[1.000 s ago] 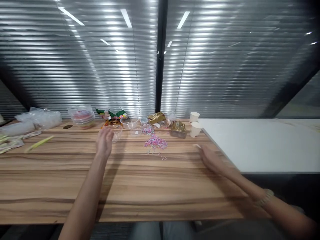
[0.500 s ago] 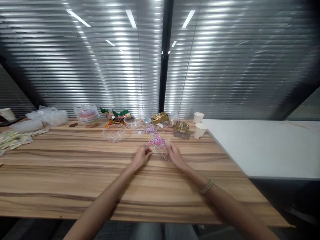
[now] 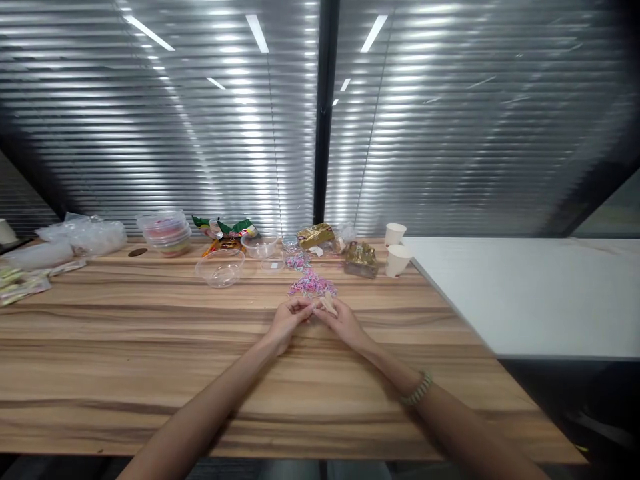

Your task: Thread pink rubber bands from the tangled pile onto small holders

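Note:
My left hand (image 3: 291, 318) and my right hand (image 3: 343, 323) meet fingertip to fingertip over the wooden table. The right one holds a thin cream-coloured piece (image 3: 329, 303), its exact kind unclear. Thumb and fingers of my left hand are pinched together; whatever lies between them is too small to make out. Just beyond my fingers spreads a heap of tiny pink, purple and pale blue loop-like pieces (image 3: 311, 283). A smaller cluster of the same pieces (image 3: 298, 260) lies behind it, close to a small clear container (image 3: 290, 244).
Clear round bowls (image 3: 220, 269) and snack packets (image 3: 227, 229) stand left of the heap. Stacked lidded tubs (image 3: 165, 233) and plastic bags (image 3: 95, 235) sit farther left. Gold packages (image 3: 361, 260) and paper cups (image 3: 399, 261) are on the right, beside a white surface (image 3: 530, 293).
Both hands have come together and nearer to me, away from the heap. The cream-coloured piece has moved along with my right hand. The view has shifted slightly.

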{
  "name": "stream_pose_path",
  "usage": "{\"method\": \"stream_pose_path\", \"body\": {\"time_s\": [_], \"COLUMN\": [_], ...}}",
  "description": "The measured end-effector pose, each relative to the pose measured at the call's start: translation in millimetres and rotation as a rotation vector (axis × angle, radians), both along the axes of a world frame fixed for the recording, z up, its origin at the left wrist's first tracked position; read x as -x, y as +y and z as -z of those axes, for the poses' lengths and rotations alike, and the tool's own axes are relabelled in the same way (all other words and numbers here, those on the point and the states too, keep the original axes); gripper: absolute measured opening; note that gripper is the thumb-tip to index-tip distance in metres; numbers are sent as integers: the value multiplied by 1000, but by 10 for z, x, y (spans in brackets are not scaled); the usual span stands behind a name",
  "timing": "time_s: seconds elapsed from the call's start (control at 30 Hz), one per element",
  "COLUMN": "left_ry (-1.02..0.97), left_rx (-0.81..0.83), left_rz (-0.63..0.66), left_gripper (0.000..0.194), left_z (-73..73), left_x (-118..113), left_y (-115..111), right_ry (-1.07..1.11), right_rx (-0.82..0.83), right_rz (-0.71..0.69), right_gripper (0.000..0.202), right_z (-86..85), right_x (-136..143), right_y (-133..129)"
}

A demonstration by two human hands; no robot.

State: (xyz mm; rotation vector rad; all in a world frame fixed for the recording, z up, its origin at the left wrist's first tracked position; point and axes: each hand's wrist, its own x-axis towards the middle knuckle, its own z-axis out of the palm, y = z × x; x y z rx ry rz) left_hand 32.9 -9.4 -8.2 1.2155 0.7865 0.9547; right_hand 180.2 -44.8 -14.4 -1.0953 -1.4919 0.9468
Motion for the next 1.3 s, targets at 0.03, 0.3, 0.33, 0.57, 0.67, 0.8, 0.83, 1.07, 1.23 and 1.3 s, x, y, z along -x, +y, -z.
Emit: {"method": "stream_pose_path", "body": {"time_s": [0.03,0.3,0.33,0.57,0.67,0.8,0.83,1.07,1.23,1.3], "left_ry": [3,4,-16,-34,-3,87,99,134,168,169], "left_rx": [3,27,44,83,60,-5,-15,-82,-82,-92], "left_rz": [-3,79,93,236,215,114,95,88,78,81], "left_gripper": [31,28,27,25,28,31,31,29,30,31], "left_z": [7,66,61,-9,-15,-25,-28,6,29,18], "left_x": [0,29,30,60,66,70,70,41,33,34], "left_y": [-3,31,31,17,25,40,39,10,10,2], "right_ry": [-10,22,29,56,92,104,91,-61,-86,-84], "right_rx": [4,64,78,101,110,122,114,40,55,48], "right_rz": [11,-35,-44,-58,-50,-31,-28,-1,-4,-9], "right_gripper": [32,34,34,34,35,35,35,29,28,27], "right_z": [-3,-31,-37,-45,-11,7,2,0,22,20], "right_x": [-4,-15,-15,-21,-44,-80,-84,-56,-50,-52], "right_y": [-2,-34,-38,-37,-5,17,14,-16,-18,-19]}}
